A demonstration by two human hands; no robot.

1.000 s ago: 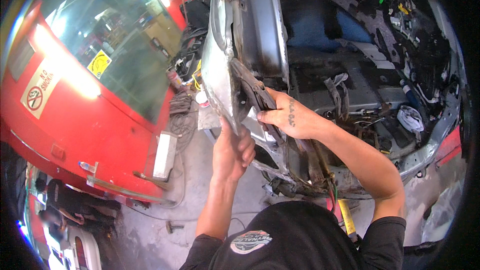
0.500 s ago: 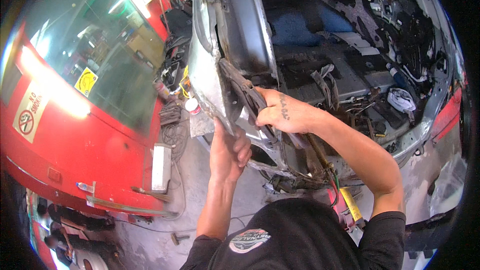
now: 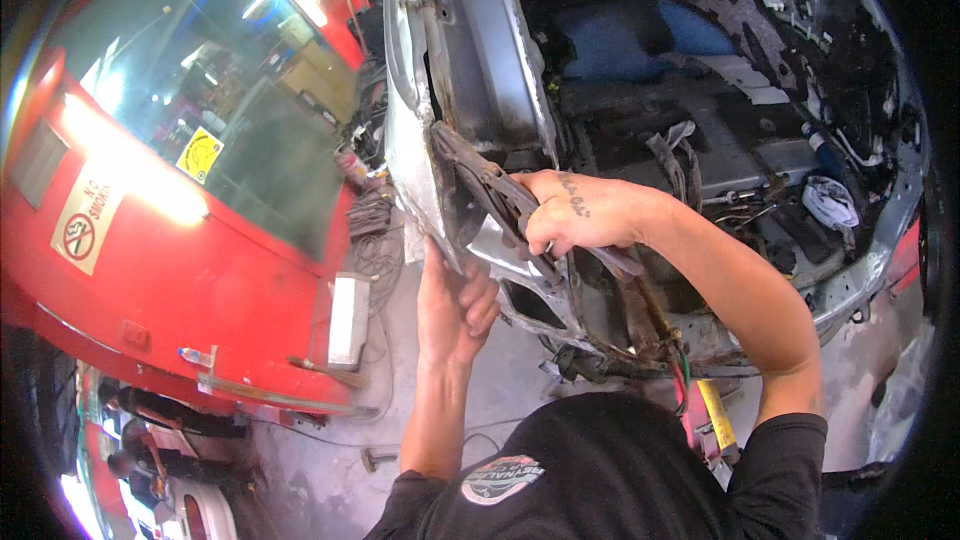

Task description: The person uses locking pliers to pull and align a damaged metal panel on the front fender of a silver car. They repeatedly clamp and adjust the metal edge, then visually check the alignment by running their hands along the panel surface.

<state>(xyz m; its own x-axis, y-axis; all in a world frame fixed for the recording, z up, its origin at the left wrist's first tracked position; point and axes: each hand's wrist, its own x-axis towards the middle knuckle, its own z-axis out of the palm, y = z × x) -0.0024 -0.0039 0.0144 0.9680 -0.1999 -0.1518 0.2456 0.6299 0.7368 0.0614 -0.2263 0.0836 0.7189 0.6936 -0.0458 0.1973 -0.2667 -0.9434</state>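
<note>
My left hand (image 3: pixel 458 308) is closed around the lower tip of a bare silver car body panel (image 3: pixel 408 155), thumb along its outer edge. My right hand (image 3: pixel 590 210) is wrapped round a long dark grey, worn metal piece (image 3: pixel 490 175), which slants down across the inside of the panel. Its fingertips are partly hidden behind the hand. Below the piece lies a lighter metal frame section (image 3: pixel 540 300) with a dark opening. Both hands work at the near left corner of the stripped car body.
Inside the car body are loose tools (image 3: pixel 740 200), a white cloth bundle (image 3: pixel 830 202) and wiring. A red wall with a window (image 3: pixel 230 270) stands at left. On the floor are a white block (image 3: pixel 348 320), cables and a hammer (image 3: pixel 375 458). People are at the lower left.
The view has shifted, so the wall and car interior appear farther right. Both hands keep their grips; my right hand sits slightly farther right in the picture, with its wrist bent more.
</note>
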